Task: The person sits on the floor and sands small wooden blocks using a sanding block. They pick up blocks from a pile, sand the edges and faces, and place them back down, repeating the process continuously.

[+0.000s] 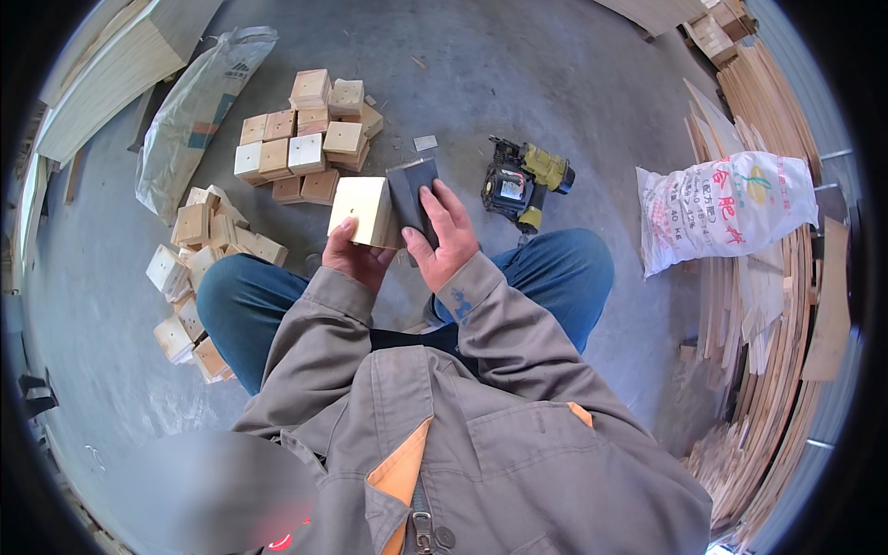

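Note:
My left hand (359, 259) is closed around the lower part of a pale wooden block (361, 208), thumb on its front face. A small dark dot marks that face. In my right hand (446, 231) is a dark grey rectangular slab (413, 194) that looks like a sanding block. My fingers lie over its outer side, and it is tilted close against the wooden block's right side. Whether the two touch along their whole length is hidden. Both hands are in front of my bent knees, above the floor.
A stack of wooden blocks (291, 153) stands ahead on the left, with a looser pile (190, 268) by my left knee. A yellow and black nail gun (527, 180) lies ahead right. Sacks flank both sides: a pale sack (190, 129) and a white printed sack (726, 217) atop stacked boards (777, 370).

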### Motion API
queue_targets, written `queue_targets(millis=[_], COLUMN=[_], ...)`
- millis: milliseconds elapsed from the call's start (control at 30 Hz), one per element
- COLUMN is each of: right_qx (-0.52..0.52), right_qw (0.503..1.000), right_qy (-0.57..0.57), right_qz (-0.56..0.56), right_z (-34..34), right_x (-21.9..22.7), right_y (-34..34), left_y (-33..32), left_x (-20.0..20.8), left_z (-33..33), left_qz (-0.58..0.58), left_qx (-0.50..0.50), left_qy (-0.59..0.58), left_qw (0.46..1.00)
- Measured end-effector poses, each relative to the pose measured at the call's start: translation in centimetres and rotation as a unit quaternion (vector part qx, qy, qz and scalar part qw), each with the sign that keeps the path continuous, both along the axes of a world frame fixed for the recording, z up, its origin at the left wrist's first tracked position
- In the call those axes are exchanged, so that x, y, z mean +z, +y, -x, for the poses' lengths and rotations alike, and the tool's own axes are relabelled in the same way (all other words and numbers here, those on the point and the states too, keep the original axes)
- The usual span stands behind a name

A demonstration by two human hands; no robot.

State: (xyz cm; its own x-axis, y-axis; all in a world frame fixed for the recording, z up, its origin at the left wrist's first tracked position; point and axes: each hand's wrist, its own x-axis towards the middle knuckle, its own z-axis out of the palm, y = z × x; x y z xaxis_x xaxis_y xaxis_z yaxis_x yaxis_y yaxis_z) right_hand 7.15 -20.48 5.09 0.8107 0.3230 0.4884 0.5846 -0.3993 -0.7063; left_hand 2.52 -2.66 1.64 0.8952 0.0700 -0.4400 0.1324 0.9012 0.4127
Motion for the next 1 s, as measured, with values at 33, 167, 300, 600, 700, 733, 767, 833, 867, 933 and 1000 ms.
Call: queue_targets(millis=[33, 167, 300, 600, 700, 733, 767, 833, 867, 933, 1000], right_qx=[-0.003, -0.090, -0.115, 0.028, 0.057, 0.069, 0.081, 0.091, 0.096, 0.097, 0.103], right_qw=[1.000, 0.984, 0.980, 0.882, 0.878, 0.880, 0.882, 0.891, 0.895, 0.922, 0.939], right_qy=[0.023, 0.141, 0.160, 0.364, 0.395, 0.396, 0.396, 0.386, 0.381, 0.324, 0.290], right_qz=[0.016, 0.057, -0.028, -0.299, -0.263, -0.252, -0.242, -0.223, -0.213, -0.186, -0.154], right_z=[0.0, -0.5, -1.7, -2.2, -1.9, -1.8, -1.6, -1.2, -0.9, -0.4, -0.1], right_x=[-0.7, -5.4, -3.4, 0.6, 2.3, 3.1, 3.4, 3.3, 3.2, 2.3, 1.5], right_y=[-0.5, -3.4, -3.5, -5.0, -5.8, -5.8, -5.9, -5.8, -5.6, -5.2, -4.7], left_y=[0.0, 0.4, 1.1, 1.6, 1.6, 1.6, 1.5, 1.0, 0.8, 0.9, 0.7], left_x=[0.1, 2.2, 2.8, -0.2, -0.5, -0.8, -1.0, -0.8, -0.7, -1.0, -1.0], left_z=[-0.2, -0.4, -0.5, -1.0, -1.1, -1.2, -1.2, -1.2, -1.2, -0.9, -0.7], left_qz=[-0.005, 0.019, -0.026, -0.071, -0.078, -0.078, -0.078, -0.074, -0.073, -0.040, 0.006], left_qx=[0.013, 0.009, -0.044, -0.082, -0.114, -0.122, -0.129, -0.109, -0.098, -0.083, -0.052], left_qy=[0.007, -0.054, -0.131, -0.162, -0.166, -0.162, -0.158, -0.135, -0.124, -0.077, -0.040], left_qw=[1.000, 0.998, 0.990, 0.981, 0.976, 0.976, 0.976, 0.982, 0.985, 0.993, 0.998])
